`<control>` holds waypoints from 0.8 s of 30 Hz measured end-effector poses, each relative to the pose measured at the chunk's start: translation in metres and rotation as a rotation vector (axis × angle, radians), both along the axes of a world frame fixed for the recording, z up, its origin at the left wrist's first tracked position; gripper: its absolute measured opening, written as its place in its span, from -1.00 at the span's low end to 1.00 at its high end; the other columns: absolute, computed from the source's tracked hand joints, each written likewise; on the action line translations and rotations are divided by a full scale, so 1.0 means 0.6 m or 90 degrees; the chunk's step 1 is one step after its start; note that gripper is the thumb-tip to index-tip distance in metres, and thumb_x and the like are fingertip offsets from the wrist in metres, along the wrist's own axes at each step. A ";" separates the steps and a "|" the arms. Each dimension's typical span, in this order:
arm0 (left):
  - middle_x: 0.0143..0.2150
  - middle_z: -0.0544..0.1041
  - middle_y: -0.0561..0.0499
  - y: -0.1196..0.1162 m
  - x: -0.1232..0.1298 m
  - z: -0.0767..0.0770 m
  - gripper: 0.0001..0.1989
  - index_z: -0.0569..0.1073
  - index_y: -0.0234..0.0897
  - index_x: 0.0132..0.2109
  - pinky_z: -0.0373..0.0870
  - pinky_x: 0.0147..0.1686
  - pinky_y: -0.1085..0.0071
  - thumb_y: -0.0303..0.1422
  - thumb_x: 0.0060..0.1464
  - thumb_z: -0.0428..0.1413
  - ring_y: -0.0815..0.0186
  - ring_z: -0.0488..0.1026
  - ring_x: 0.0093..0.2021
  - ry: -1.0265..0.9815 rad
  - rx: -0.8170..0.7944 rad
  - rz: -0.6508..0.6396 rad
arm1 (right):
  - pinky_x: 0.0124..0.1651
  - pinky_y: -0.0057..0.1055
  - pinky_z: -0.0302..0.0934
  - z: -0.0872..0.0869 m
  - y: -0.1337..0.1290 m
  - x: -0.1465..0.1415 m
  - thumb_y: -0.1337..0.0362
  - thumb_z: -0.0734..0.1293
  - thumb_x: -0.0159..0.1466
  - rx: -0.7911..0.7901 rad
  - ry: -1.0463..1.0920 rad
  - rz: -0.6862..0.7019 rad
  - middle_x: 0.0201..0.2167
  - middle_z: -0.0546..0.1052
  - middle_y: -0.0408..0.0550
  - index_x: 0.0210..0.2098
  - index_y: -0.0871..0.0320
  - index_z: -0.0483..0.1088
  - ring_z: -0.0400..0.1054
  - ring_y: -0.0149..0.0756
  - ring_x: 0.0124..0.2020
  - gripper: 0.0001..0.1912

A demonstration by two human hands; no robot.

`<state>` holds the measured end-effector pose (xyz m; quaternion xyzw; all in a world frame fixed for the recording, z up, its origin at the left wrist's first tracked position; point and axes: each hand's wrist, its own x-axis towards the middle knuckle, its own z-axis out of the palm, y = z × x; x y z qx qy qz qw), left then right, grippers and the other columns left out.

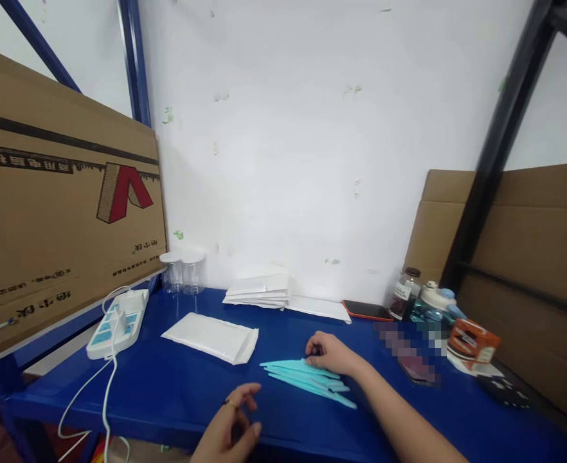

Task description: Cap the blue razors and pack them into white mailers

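Turquoise strips (307,378), fanned on blue tabletop (158,382) beside right hand (330,354), probably light, bendy, slick, best pinched mid-length; right fingers curled, grip impossible to tell, left hand (233,421) empty, fingers loosely parted.

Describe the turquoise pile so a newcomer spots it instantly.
On the blue tabletop, find the front white packet. Right of it and nearer, by the right hand, lies the turquoise strip pile: slender, tapered, overlapping pieces, unlike the broad packet.
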<state>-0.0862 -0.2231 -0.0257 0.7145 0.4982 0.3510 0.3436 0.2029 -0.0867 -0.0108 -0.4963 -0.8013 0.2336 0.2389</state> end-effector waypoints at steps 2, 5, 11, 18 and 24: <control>-0.19 0.44 -0.01 0.062 0.042 0.015 -0.65 0.41 -0.13 0.00 0.36 -0.26 0.37 -0.21 0.06 0.00 0.32 0.38 -0.35 -0.014 0.067 0.033 | -0.39 -0.50 0.15 -0.012 0.012 -0.007 0.28 0.40 0.01 -0.016 -0.004 0.009 -0.41 0.39 -0.13 -0.45 0.15 0.45 0.27 -0.39 -0.42 -0.90; -0.21 0.45 -0.04 0.162 0.101 0.044 -0.71 0.45 -0.21 -0.10 0.34 -0.25 0.40 -0.24 0.06 0.00 0.31 0.37 -0.32 0.063 0.127 0.003 | -0.42 -0.51 0.13 -0.022 0.024 -0.003 0.29 0.37 0.04 -0.020 0.010 0.007 -0.43 0.38 -0.15 -0.47 0.16 0.41 0.25 -0.40 -0.45 -0.92; -0.28 0.51 0.01 0.303 0.163 0.054 -0.76 0.50 -0.24 -0.19 0.29 -0.29 0.47 -0.27 -0.01 0.10 0.32 0.40 -0.30 0.234 0.080 -0.199 | -0.47 -0.52 0.05 -0.030 0.032 0.027 0.26 0.30 0.13 -0.026 0.132 -0.041 -0.57 0.35 -0.21 -0.42 0.17 0.37 0.19 -0.43 -0.53 -0.90; -0.29 0.53 0.05 0.329 0.163 0.014 -0.78 0.51 -0.23 -0.23 0.24 -0.32 0.49 -0.26 0.06 0.04 0.35 0.40 -0.31 0.213 0.074 -0.248 | -0.46 -0.50 0.08 -0.031 0.048 0.046 0.15 0.32 0.13 -0.104 0.159 -0.016 -0.57 0.40 -0.17 -0.35 0.19 0.46 0.22 -0.43 -0.53 -0.78; -0.27 0.53 0.06 0.335 0.168 0.008 -0.83 0.51 -0.19 -0.26 0.21 -0.22 0.45 -0.30 0.07 0.05 0.30 0.38 -0.23 0.253 0.122 -0.214 | -0.47 -0.48 0.07 -0.025 0.053 0.068 0.15 0.33 0.10 -0.104 0.116 -0.029 -0.58 0.43 -0.16 -0.40 0.19 0.48 0.23 -0.41 -0.55 -0.78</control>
